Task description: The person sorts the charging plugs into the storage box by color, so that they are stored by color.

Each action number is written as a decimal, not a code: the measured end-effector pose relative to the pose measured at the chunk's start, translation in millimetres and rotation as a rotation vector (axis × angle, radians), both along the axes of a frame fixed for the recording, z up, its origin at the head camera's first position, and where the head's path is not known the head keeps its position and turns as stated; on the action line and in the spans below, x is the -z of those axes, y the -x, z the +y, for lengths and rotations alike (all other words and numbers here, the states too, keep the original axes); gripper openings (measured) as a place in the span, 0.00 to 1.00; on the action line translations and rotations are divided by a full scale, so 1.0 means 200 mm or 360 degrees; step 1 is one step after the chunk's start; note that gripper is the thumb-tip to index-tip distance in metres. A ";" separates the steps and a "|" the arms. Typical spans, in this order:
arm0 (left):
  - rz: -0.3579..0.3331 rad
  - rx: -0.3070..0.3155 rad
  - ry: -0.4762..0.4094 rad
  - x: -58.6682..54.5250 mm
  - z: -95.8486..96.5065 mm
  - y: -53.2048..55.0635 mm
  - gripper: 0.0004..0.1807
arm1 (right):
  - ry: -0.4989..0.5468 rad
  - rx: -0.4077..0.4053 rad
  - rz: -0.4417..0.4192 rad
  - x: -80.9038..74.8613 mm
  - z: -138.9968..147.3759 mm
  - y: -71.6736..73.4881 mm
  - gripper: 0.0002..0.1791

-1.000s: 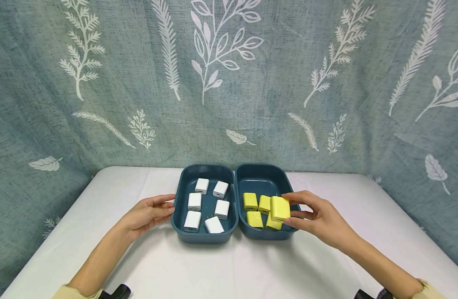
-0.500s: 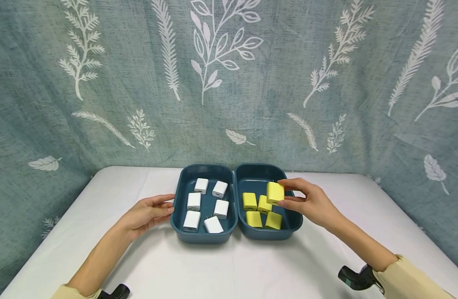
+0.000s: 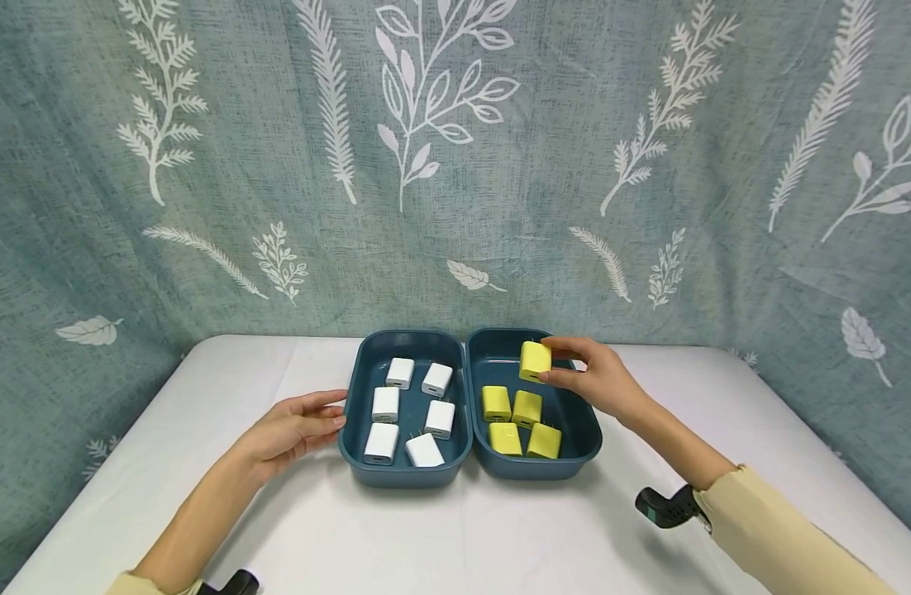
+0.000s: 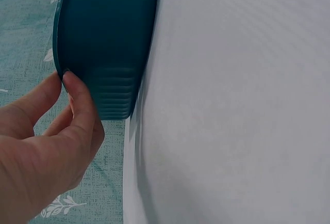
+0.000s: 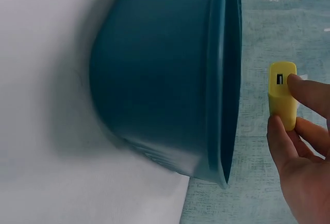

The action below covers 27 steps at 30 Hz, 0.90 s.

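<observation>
A yellow charger plug (image 3: 535,361) is pinched by my right hand (image 3: 600,376) above the rear part of the right blue bin (image 3: 541,468). In the right wrist view, thumb and fingertips grip the yellow charger plug (image 5: 282,96) by its edges, its USB port showing, apart from the bin's rim. Several yellow charger plugs lie in the front half of that bin. My left hand (image 3: 292,426) touches the outer left edge of the left blue bin (image 3: 403,477); in the left wrist view its fingertips meet the rim (image 4: 55,38). Several white charger plugs (image 3: 381,443) lie inside the left bin.
The two bins stand side by side, touching, near the back of a white-covered table (image 3: 455,541). A green-grey leaf-patterned curtain (image 3: 277,165) hangs behind them. Black devices (image 3: 664,506) are strapped at the wrists, below beige sleeves (image 3: 783,529).
My right hand has moved back and left with the yellow charger plug, from above the front plugs to over the bin's rear. The left hand has kept its place at the left bin.
</observation>
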<state>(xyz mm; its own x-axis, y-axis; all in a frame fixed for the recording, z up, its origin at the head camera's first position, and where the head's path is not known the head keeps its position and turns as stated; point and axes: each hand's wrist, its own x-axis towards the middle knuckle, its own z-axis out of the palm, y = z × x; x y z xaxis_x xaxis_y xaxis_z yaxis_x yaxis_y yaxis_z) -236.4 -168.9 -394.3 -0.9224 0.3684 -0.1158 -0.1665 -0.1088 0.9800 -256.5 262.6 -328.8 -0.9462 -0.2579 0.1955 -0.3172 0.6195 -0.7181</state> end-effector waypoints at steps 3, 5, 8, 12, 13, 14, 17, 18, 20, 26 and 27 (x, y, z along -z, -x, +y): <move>-0.0003 0.0002 -0.0001 0.00 0.00 0.00 0.33 | -0.0026 -0.0028 -0.0006 0.01 -0.02 0.04 0.31; -0.0001 0.0005 0.0001 0.00 0.00 0.00 0.33 | -0.0058 -0.0032 -0.0003 0.02 -0.03 0.07 0.31; 0.0001 0.0008 -0.0002 0.00 0.00 0.01 0.33 | -0.0109 -0.0015 -0.0018 0.03 -0.03 0.11 0.31; -0.0002 0.0013 0.0002 0.00 0.00 0.00 0.33 | -0.0125 0.0018 -0.0111 0.02 -0.05 0.16 0.32; -0.0004 0.0014 0.0005 0.00 0.00 0.00 0.33 | -0.0111 0.0022 -0.0150 0.02 -0.06 0.17 0.32; -0.0003 0.0017 0.0008 0.00 0.00 0.00 0.33 | -0.0093 0.0024 -0.0189 0.02 -0.06 0.18 0.33; -0.0010 0.0017 0.0013 0.00 -0.01 0.00 0.33 | -0.0021 0.0021 -0.0296 0.02 -0.08 0.21 0.33; -0.0010 0.0017 0.0012 0.00 -0.01 0.00 0.33 | -0.0002 0.0013 -0.0320 0.03 -0.09 0.22 0.34; -0.0011 0.0016 0.0013 0.00 -0.01 0.00 0.34 | 0.0023 0.0008 -0.0346 0.03 -0.10 0.24 0.34; -0.0011 0.0020 0.0009 0.00 0.00 0.00 0.34 | -0.0021 0.0065 -0.0333 0.06 -0.12 0.29 0.33; -0.0011 0.0022 0.0008 0.00 0.00 0.00 0.34 | -0.0033 0.0071 -0.0330 0.07 -0.12 0.30 0.33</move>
